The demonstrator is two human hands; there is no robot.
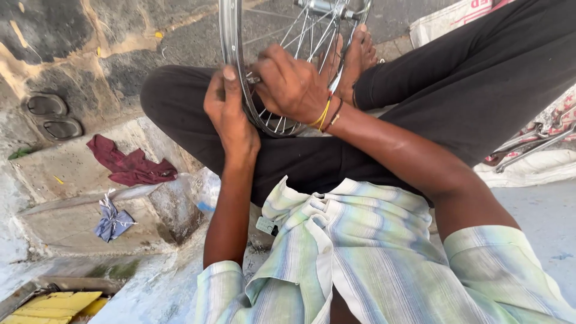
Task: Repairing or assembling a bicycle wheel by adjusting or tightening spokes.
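A bare metal bicycle wheel rim [230,36] with thin spokes [306,33] stands upright over my crossed legs in dark trousers. My left hand [230,114] grips the rim's lower edge from the outside, thumb up along the metal. My right hand [290,84] reaches inside the rim, fingers pinched on a small tool or spoke end at the rim; which one I cannot tell. Thread bands circle my right wrist. The wheel hub [327,7] shows at the top edge. My bare foot [359,57] rests behind the spokes.
A maroon rag [129,165] and a blue crumpled cloth [113,222] lie on the concrete step at left. A pair of sandals [53,117] sits on the stone paving. Metal bike parts [534,144] lie on white sacking at right. Yellow boards [51,303] are at bottom left.
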